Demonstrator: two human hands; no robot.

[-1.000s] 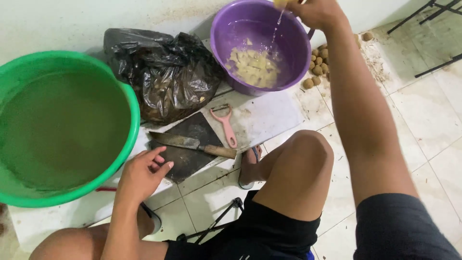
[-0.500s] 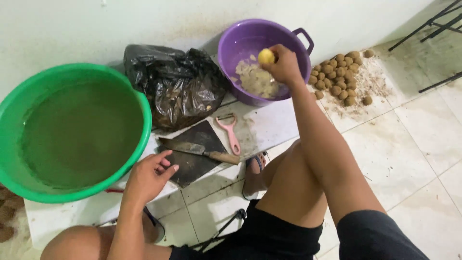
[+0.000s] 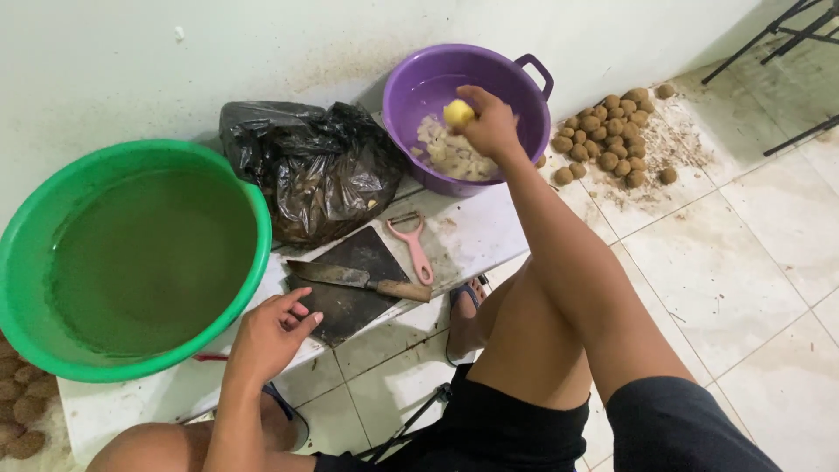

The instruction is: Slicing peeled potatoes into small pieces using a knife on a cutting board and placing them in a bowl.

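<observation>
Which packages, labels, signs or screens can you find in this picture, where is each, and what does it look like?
Crumpled black plastic bag: the only package, on the white board between the green basin and purple basin, glossy, open-topped, holding brownish scraps.
Labels, signs, screens: none visible.

Knife (image 3: 354, 279) on board (image 3: 350, 280); peeler (image 3: 412, 244) right of board; bag (image 3: 319, 166) behind; basin (image 3: 131, 253) left; tub (image 3: 437, 74) behind-right.

A home food-preparation corner on a tiled floor (image 3: 752, 253) is shown. A dark cutting board (image 3: 350, 284) is laid low by the wall, with a knife (image 3: 354, 278) across it; a peeler (image 3: 415, 245) lies just beside it, a purple basin (image 3: 419, 87) of peeled pieces behind, and a green water basin (image 3: 131, 262) beside it.
</observation>
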